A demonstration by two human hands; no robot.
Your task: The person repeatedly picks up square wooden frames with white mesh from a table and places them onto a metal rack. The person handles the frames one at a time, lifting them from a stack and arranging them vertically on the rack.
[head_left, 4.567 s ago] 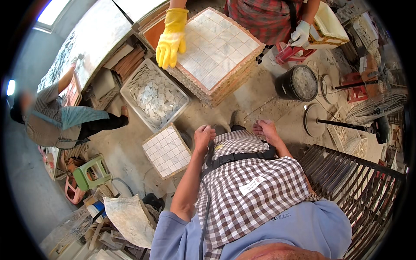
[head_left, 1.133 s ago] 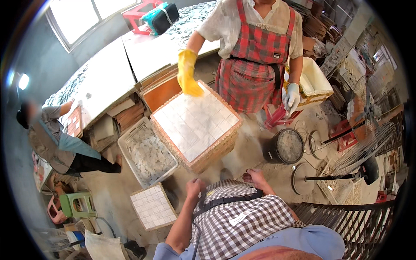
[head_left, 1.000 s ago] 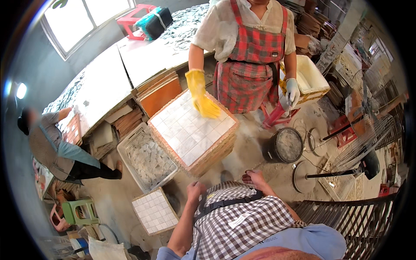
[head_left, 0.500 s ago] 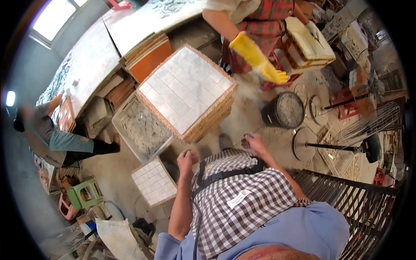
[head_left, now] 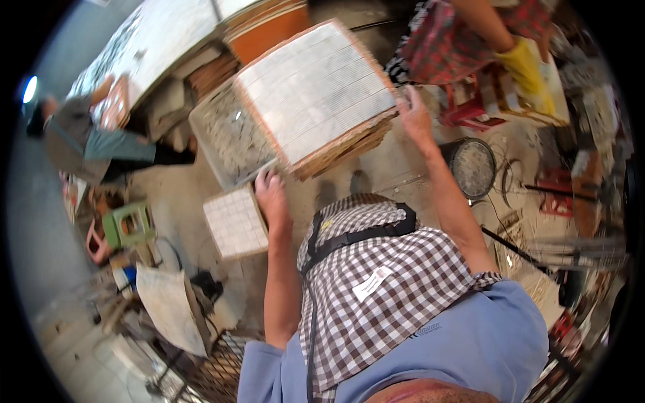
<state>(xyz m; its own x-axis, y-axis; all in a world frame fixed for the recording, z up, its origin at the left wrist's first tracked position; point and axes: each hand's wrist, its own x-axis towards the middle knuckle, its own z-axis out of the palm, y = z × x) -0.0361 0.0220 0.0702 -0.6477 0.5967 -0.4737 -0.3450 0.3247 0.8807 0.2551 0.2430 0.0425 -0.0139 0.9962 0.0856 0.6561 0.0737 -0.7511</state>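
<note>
A tall stack of square tile panels (head_left: pixel 316 91), pale grey-white on top with rough orange-brown edges, stands in front of me. My right hand (head_left: pixel 415 117) is at the stack's right corner, fingers stretched out along the edge and seemingly touching it. Below the stack's near corner is my left hand (head_left: pixel 271 195), fingers loosely bent and apart, with nothing seen in it. It lies between a grey plastic crate (head_left: pixel 209 164) of broken chips and a smaller stack of white mosaic panels (head_left: pixel 234 221). Both hands are slightly blurred.
At the upper right a co-worker's yellow glove (head_left: pixel 527 74) reaches over a pale box beside a red stool (head_left: pixel 463 107). A black bucket (head_left: pixel 472 168) stands right of my forearm. Far left, another person handles a panel (head_left: pixel 115 104) by the worktable. A green stool (head_left: pixel 127 225) is lower left.
My hands have moved forward and apart, the right to the stack's corner, the left beside the small panels. The view has shifted. The co-worker's yellow glove has gone right, to the box.
</note>
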